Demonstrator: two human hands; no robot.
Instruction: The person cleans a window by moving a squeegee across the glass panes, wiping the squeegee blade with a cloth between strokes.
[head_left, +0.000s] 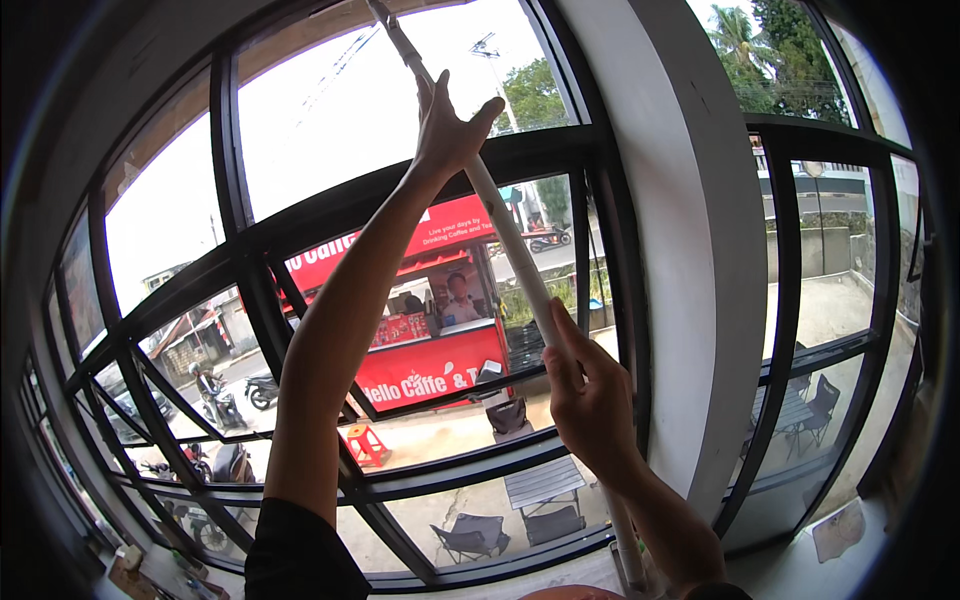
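A long pale pole (517, 247) slants up in front of a black-framed window, its top end running out at the picture's upper edge. Lower down, my right hand (592, 397) is closed around it, thumb and forefinger along the shaft. My left hand (454, 135) is raised high at the upper part of the pole, with thumb and fingers spread. It covers a stretch of the pole, and its palm side is hidden. Just above it sits a pole joint (409, 54). Below my right wrist, the lower end of the pole (626, 540) continues downward.
Black window frames (232, 150) surround the panes, with a tilted open sash (581, 247) before me. A white pillar (675, 225) stands to the right. Outside are a red kiosk (427, 367) with a person inside, a slatted table (544, 480) and folding chairs (472, 534).
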